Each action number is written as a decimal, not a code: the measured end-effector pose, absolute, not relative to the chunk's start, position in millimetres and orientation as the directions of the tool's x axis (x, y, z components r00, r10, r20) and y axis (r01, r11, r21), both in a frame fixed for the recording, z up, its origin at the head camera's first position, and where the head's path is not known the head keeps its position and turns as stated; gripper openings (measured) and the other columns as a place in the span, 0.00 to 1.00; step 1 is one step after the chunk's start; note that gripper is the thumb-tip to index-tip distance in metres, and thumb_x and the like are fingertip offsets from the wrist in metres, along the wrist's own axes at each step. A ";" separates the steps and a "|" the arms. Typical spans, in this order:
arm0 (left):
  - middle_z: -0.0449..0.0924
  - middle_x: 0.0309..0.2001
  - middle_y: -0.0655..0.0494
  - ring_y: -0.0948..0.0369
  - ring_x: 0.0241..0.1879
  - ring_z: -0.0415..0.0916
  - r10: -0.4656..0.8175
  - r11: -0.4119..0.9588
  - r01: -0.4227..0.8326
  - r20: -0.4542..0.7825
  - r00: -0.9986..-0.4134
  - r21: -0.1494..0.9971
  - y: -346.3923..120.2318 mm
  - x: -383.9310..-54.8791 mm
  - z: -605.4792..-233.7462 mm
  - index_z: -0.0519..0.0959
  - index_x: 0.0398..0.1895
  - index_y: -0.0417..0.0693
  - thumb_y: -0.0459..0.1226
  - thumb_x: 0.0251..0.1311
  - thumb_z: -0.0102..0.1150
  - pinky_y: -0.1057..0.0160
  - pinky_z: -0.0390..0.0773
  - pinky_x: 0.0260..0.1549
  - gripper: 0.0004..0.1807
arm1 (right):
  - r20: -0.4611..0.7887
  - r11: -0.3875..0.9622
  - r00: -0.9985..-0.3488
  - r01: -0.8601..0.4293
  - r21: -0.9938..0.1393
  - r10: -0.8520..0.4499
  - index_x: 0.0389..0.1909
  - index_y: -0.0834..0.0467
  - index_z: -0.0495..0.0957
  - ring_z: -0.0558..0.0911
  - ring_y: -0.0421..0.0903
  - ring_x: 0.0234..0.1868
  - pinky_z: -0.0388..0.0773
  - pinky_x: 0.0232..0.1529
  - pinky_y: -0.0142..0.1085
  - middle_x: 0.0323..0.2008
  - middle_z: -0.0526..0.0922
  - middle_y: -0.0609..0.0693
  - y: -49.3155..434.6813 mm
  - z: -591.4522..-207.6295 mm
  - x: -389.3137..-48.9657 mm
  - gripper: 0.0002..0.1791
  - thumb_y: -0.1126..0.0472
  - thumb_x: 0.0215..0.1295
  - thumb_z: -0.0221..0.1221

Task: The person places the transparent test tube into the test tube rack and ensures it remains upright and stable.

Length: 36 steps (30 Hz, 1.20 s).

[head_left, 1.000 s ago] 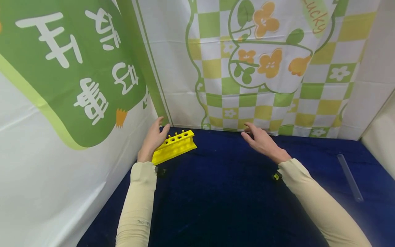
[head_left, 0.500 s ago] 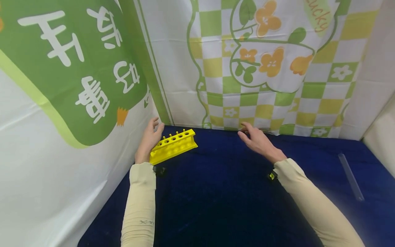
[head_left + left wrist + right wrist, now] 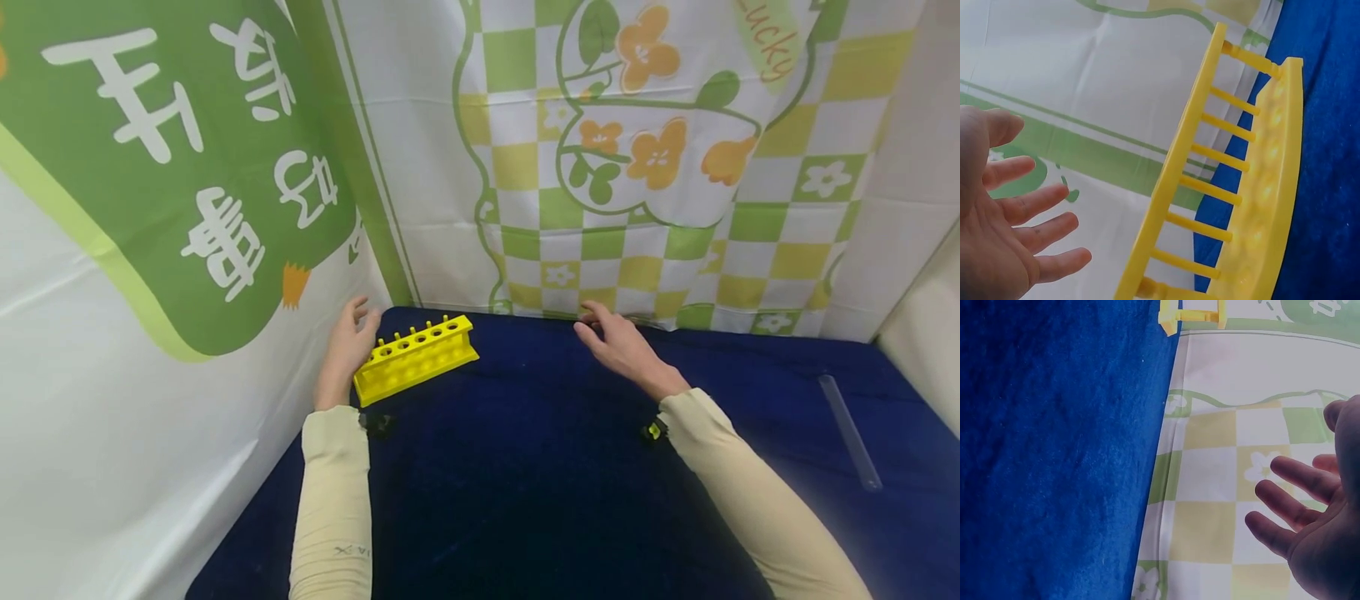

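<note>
Behind the yellow rack (image 3: 416,367), a tall printed cloth (image 3: 420,167) hangs as a backdrop, and another cloth (image 3: 150,433) slants down on the rack's left. Under the rack, the dark blue surface (image 3: 525,475) spreads toward you and off to the right. Your right sleeve (image 3: 757,483) crosses it at a slant, right of the rack; your left sleeve (image 3: 335,508) runs almost straight forward, ending just short of the rack's left end.

The rack stands upright, set at an angle, its left end nearer you, with a row of holes and short pegs along the top. Your left hand (image 3: 348,346) hangs just beside that left end, apart from it, palm turned in, fingers spread and slightly bent. Well to the right of the rack, your right hand (image 3: 624,346) reaches forward and inward near the far edge, its fingers also loosely spread, gaps showing between them. Farthest right of the rack lies a clear tube (image 3: 850,432), pointing away from you at a slight slant.
</note>
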State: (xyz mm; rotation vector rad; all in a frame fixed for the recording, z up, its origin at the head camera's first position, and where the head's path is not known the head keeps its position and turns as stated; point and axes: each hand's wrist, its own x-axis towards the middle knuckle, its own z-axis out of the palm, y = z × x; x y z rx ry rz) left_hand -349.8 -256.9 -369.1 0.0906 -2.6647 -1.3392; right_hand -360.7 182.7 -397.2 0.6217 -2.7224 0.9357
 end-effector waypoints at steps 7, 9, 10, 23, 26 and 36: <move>0.52 0.77 0.43 0.41 0.75 0.52 -0.132 0.607 -0.002 0.099 -0.986 0.794 -264.8 -345.7 -376.7 0.49 0.78 0.54 0.59 0.73 0.36 0.38 0.59 0.70 0.37 | 0.311 0.709 -0.893 -0.449 -0.543 -0.327 0.73 0.58 0.57 0.76 0.59 0.61 0.74 0.59 0.57 0.62 0.77 0.60 178.8 -399.2 -362.4 0.33 0.43 0.76 0.47; 0.53 0.76 0.43 0.41 0.74 0.53 -0.134 0.614 -0.004 0.099 -0.986 0.789 -266.2 -344.4 -379.0 0.51 0.77 0.52 0.59 0.73 0.36 0.38 0.59 0.70 0.36 | 0.304 0.711 -0.895 -0.444 -0.545 -0.325 0.73 0.58 0.56 0.76 0.59 0.61 0.74 0.59 0.57 0.62 0.77 0.60 177.2 -399.7 -362.4 0.33 0.43 0.76 0.47; 0.53 0.76 0.43 0.42 0.74 0.53 -0.135 0.617 -0.007 0.098 -0.986 0.787 -267.0 -343.8 -380.0 0.51 0.77 0.52 0.59 0.73 0.36 0.38 0.59 0.70 0.36 | 0.301 0.713 -0.898 -0.439 -0.547 -0.322 0.73 0.57 0.56 0.76 0.59 0.61 0.74 0.59 0.57 0.62 0.77 0.59 176.5 -400.0 -362.4 0.33 0.43 0.76 0.47; 0.52 0.76 0.43 0.41 0.75 0.50 -0.182 0.593 -0.053 0.070 -0.981 0.803 -272.6 -331.2 -388.9 0.51 0.77 0.52 0.59 0.74 0.33 0.37 0.57 0.70 0.36 | 0.281 0.719 -0.911 -0.411 -0.561 -0.302 0.74 0.56 0.56 0.76 0.58 0.62 0.74 0.59 0.57 0.62 0.76 0.58 166.8 -398.8 -362.3 0.33 0.44 0.76 0.46; 0.52 0.77 0.42 0.42 0.75 0.51 -0.194 0.589 -0.075 0.051 -0.980 0.805 -275.9 -328.8 -393.3 0.51 0.77 0.52 0.60 0.73 0.33 0.37 0.58 0.70 0.36 | 0.288 0.712 -0.907 -0.420 -0.563 -0.307 0.73 0.55 0.57 0.77 0.58 0.61 0.74 0.59 0.56 0.61 0.77 0.58 164.5 -399.9 -363.1 0.32 0.43 0.76 0.46; 0.53 0.76 0.42 0.43 0.74 0.54 -0.224 0.589 -0.103 0.039 -0.974 0.801 -281.6 -326.5 -406.0 0.51 0.77 0.51 0.61 0.72 0.33 0.38 0.60 0.69 0.38 | 0.297 0.699 -0.898 -0.440 -0.564 -0.326 0.71 0.56 0.60 0.78 0.58 0.59 0.76 0.57 0.56 0.60 0.78 0.58 155.3 -403.8 -363.0 0.30 0.45 0.76 0.48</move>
